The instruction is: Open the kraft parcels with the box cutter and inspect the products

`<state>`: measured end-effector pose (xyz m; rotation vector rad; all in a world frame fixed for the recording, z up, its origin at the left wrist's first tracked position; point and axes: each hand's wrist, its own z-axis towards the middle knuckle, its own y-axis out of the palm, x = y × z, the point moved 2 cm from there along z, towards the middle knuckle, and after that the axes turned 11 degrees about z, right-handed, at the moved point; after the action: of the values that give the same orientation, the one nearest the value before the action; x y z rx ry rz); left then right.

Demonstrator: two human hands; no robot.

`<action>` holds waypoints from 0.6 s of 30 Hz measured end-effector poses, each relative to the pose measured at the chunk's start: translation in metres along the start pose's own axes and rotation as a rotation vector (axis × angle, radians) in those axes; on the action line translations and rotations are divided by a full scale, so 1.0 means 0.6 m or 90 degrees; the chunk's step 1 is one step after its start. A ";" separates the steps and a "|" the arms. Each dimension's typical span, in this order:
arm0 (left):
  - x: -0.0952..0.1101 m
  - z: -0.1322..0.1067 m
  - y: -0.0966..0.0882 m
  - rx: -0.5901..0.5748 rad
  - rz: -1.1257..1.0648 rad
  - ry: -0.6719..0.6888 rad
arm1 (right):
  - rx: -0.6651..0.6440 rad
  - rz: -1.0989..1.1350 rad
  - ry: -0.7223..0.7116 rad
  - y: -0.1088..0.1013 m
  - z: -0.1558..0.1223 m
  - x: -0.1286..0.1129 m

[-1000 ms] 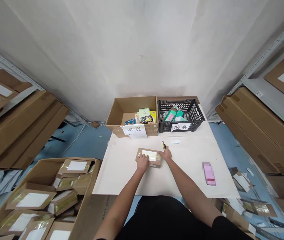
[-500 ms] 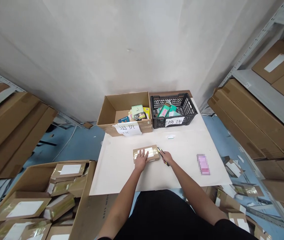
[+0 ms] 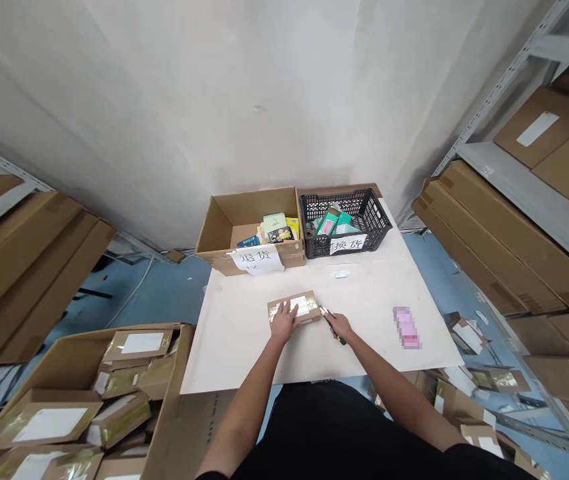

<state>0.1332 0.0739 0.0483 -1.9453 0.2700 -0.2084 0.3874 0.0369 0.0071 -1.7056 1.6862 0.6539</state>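
The white worktop (image 3: pixel 244 347) in front of me carries everything: at its far edge an open cardboard box (image 3: pixel 244 223) with a paper label and, touching it on the right, a black crate (image 3: pixel 351 213), both holding small coloured packs. On the floor to my left stands a big carton (image 3: pixel 84 393) full of taped parcels.

Near the middle of the worktop lies the one small parcel (image 3: pixel 300 305) I am working on. My left hand (image 3: pixel 283 321) lies flat on its near left part, fingers spread, pinning it down. My right hand (image 3: pixel 340 327) has its grip closed round a yellow-and-black box cutter (image 3: pixel 328 316), tip at the parcel's right end.

I judge this as the slitting step: the next move needs the blade run shallow along the tape seam, clear of my left fingers.
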 end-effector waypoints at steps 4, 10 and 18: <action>-0.039 0.004 -0.023 0.024 -0.015 -0.032 | 0.136 0.103 0.030 0.052 0.000 0.007; -0.025 -0.014 -0.010 -0.003 0.014 -0.111 | 0.202 -0.038 -0.013 0.081 0.014 -0.027; 0.127 -0.024 0.030 0.044 -0.007 0.094 | 0.212 0.051 -0.027 -0.024 0.069 -0.085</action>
<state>0.2005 0.0329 0.0382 -1.8659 0.3450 -0.3648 0.4028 0.1016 0.0185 -1.3870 1.7311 0.4127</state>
